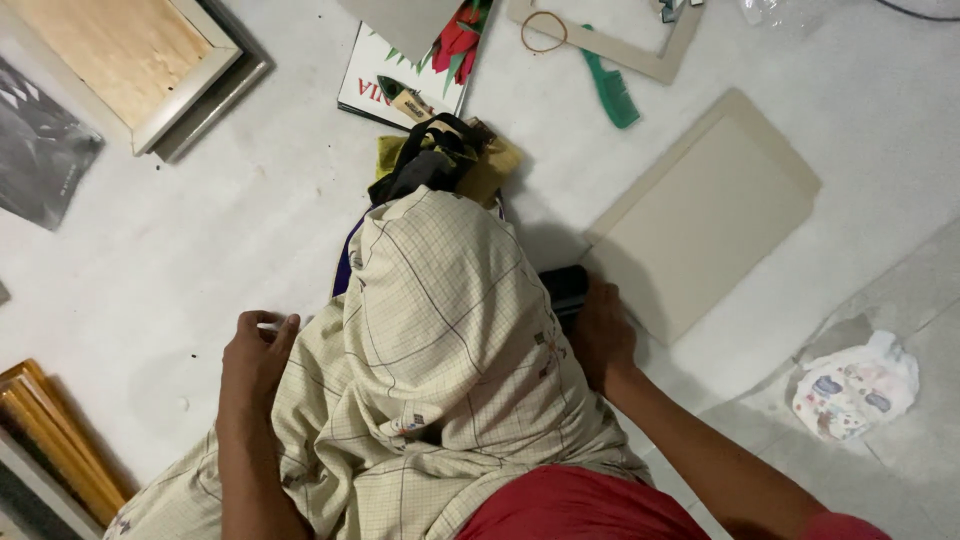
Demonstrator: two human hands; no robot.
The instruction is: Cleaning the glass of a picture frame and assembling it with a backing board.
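I take the raised knee (pixel 440 300), which is covered with a cream checked cloth, as my landmark and I go from left to right.

Far left of the knee, gold frame mouldings (pixel 50 430) lie on the floor (pixel 200 230). Above them are a dark sheet (pixel 40 150) and a wooden-backed frame (pixel 130 60).

Just left of the knee is the left hand (pixel 258 350). Its grip is clenched on a small white thing (pixel 272 325), which is pinched at the fingertips just above the floor. It is too small for me to say what it is.

Behind the knee lies a black and yellow bag (pixel 440 160), and beyond it a book with red flowers (pixel 410 70).

Just right of the knee stands a black object (pixel 565 285), and the right hand (pixel 600 335) lies on its near end. I cannot tell if this grip is closed around it or only rests there.

Right of that hand, a beige board (pixel 700 210) lies flat, with its near corner just beside the black object. A green comb (pixel 610 90) lies further back, and a crumpled printed cloth (pixel 855 385) is far right.

As I judge it, the step in hand is taking up the black object while the left hand keeps the white piece ready. The next move calls for a firm hold on the object and a clear way past the knee.
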